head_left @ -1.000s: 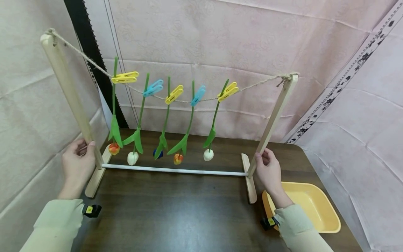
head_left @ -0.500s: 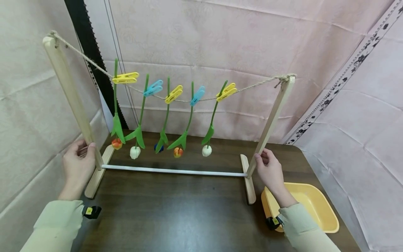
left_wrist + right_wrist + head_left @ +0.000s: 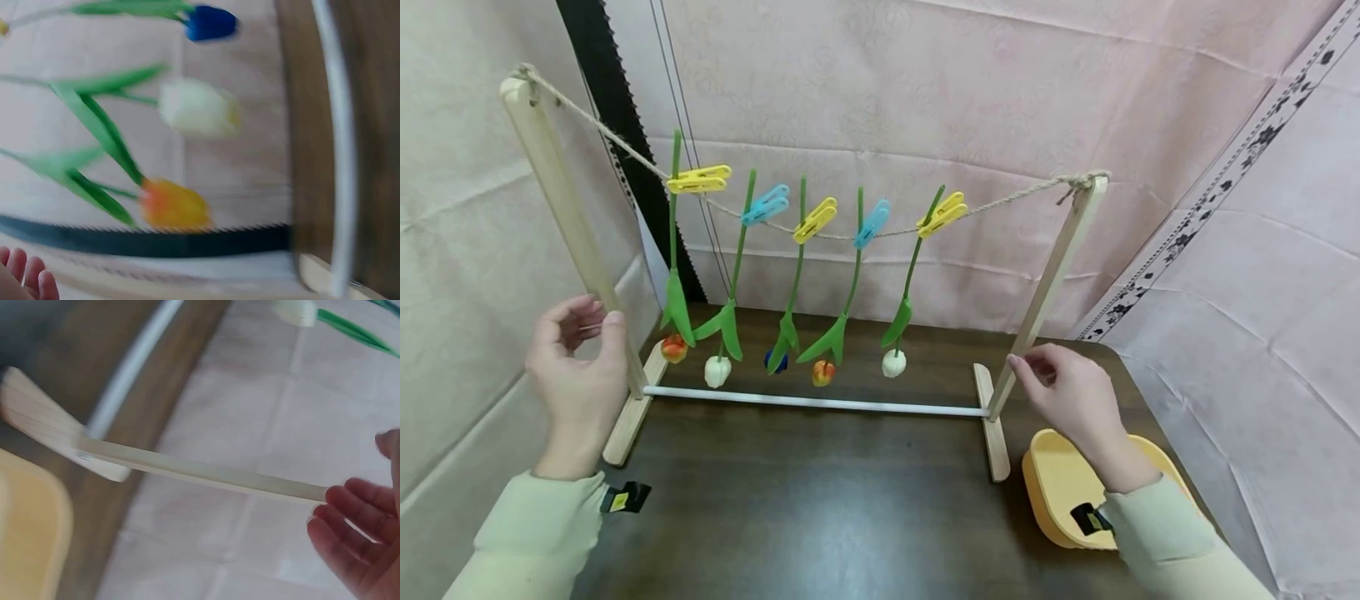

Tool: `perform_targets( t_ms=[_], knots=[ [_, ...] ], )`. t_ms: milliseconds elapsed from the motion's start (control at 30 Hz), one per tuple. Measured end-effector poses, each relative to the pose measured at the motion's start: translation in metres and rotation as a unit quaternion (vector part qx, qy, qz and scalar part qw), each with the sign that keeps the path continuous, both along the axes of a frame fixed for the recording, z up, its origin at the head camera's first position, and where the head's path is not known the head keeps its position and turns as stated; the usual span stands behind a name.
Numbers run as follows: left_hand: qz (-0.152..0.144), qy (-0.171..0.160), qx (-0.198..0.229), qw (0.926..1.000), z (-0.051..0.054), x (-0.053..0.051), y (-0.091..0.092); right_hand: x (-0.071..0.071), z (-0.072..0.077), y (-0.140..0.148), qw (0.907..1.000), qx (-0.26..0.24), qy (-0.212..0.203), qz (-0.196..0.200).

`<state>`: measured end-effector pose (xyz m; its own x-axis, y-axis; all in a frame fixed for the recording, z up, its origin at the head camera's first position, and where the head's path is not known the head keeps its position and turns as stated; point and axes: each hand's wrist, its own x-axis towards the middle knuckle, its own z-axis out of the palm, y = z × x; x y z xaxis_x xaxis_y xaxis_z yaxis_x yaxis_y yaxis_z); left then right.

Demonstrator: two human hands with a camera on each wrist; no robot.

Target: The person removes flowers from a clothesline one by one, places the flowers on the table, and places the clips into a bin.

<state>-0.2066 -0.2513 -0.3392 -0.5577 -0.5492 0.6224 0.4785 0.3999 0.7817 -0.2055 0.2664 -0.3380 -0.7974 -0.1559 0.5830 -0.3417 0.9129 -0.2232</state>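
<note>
A wooden stand with a left post (image 3: 553,179) and a right post (image 3: 1051,287) holds up a sagging rope (image 3: 1017,197). Yellow clothespins (image 3: 700,179) and blue clothespins (image 3: 872,223) clip several artificial tulips upside down to it. Their blooms are orange-red (image 3: 673,348), white (image 3: 717,372) and dark blue (image 3: 211,24). Beside the left post is my left hand (image 3: 578,375), fingers loosely bent with nothing in them. My right hand (image 3: 1071,400) is just right of the right post; its thumb and fingers are apart in the right wrist view, where contact with the post is unclear.
A white rod (image 3: 812,403) joins the stand's two wooden feet. One foot (image 3: 992,425) lies close to a yellow basin (image 3: 1037,500) at the right, partly behind my right forearm. Pink cloth (image 3: 962,83) hangs behind the dark wooden table (image 3: 820,500).
Both hands held the posts earlier and have now let go. The left hand has risen slightly and loosened; the right has drawn back to the right. The hanging tulips sway slightly.
</note>
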Motion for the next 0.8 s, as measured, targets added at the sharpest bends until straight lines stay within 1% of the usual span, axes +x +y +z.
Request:
perform_targets(
  t_ms=[67,133,167,233,300,367,400,500,567,700,733,800],
  knots=[
    [-0.029,0.017,-0.016,0.9993,0.014,0.007,0.013,0.0,0.018,-0.003,0.9991,0.009,0.024,0.032],
    [-0.056,0.031,-0.034,0.9974,0.025,0.013,0.025,0.0,0.037,-0.007,0.9968,0.015,0.05,0.062],
    [-0.075,0.039,-0.041,0.9956,0.03,0.015,0.031,-0.001,0.046,-0.009,0.995,0.016,0.063,0.076],
    [-0.113,0.042,-0.061,0.9909,0.036,0.017,0.043,-0.002,0.064,-0.014,0.9907,0.023,0.088,0.101],
    [-0.156,0.026,-0.077,0.9845,0.036,0.017,0.053,-0.003,0.08,-0.02,0.985,0.022,0.118,0.124],
    [-0.198,0.0,-0.096,0.9755,0.035,0.014,0.063,-0.005,0.094,-0.026,0.9776,0.027,0.149,0.146],
    [-0.211,-0.015,-0.111,0.9711,0.033,0.013,0.069,-0.006,0.101,-0.029,0.9737,0.029,0.163,0.157],
    [-0.238,-0.055,-0.148,0.9585,0.031,0.011,0.091,-0.008,0.119,-0.041,0.96,0.035,0.202,0.191],
    [-0.254,-0.072,-0.169,0.9498,0.03,0.009,0.107,-0.01,0.129,-0.048,0.9505,0.043,0.219,0.216],
    [-0.292,-0.1,-0.189,0.9322,0.032,0.006,0.136,-0.015,0.147,-0.063,0.9355,0.074,0.23,0.257],
    [-0.301,-0.105,-0.191,0.9284,0.033,0.004,0.143,-0.016,0.151,-0.066,0.9324,0.083,0.231,0.266],
    [-0.313,-0.111,-0.194,0.9233,0.037,0.001,0.154,-0.019,0.159,-0.072,0.9275,0.098,0.23,0.278]
  ],
)
